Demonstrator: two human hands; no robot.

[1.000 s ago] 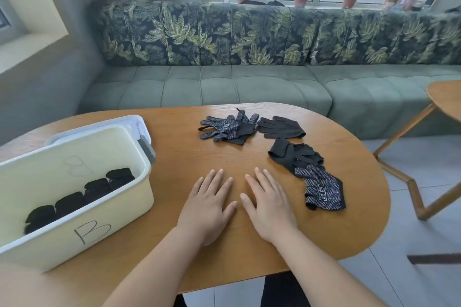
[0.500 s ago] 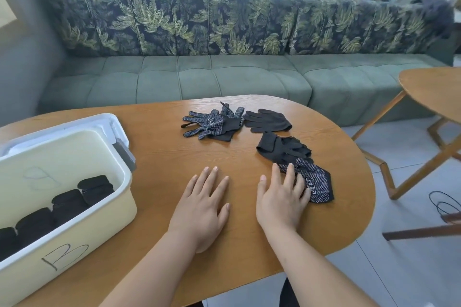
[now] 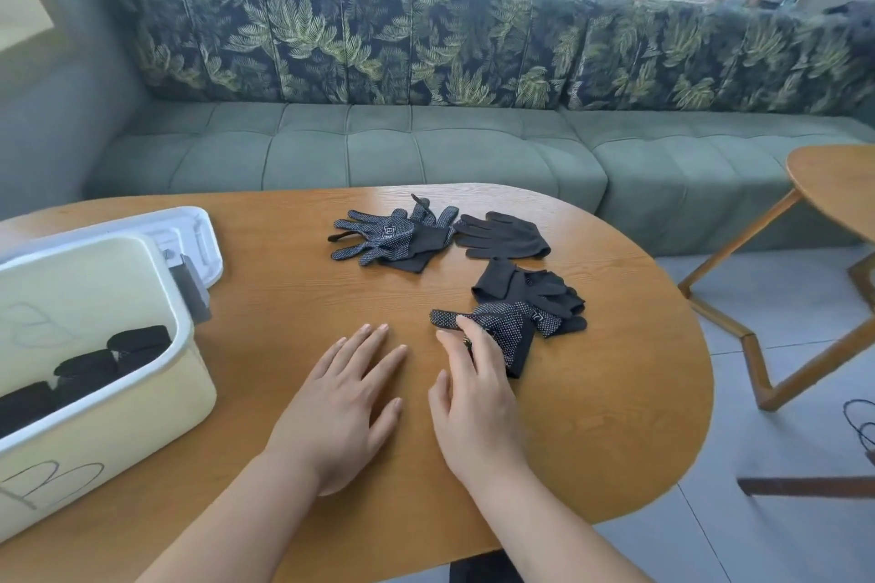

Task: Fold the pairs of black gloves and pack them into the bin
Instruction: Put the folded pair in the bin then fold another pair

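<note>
Folded gloves (image 3: pixel 94 365) in bin (image 3: pixel 142 398) — loose gloves (image 3: pixel 393 241) on table (image 3: pixel 284 298) not yet folded. Left hand (image 3: pixel 341 402) flat, spread; right hand (image 3: pixel 478 388) on nearest glove (image 3: pixel 511 327), grip unclear.

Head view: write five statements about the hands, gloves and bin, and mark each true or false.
1. The left hand lies flat on the table. True.
2. The right hand touches only bare wood. False: its fingers rest on a dotted glove.
3. The bin is empty. False: folded gloves lie inside it.
4. The bin has a B drawn on its side. True.
5. Every glove is packed. False: loose gloves lie on the table's far side.
</note>
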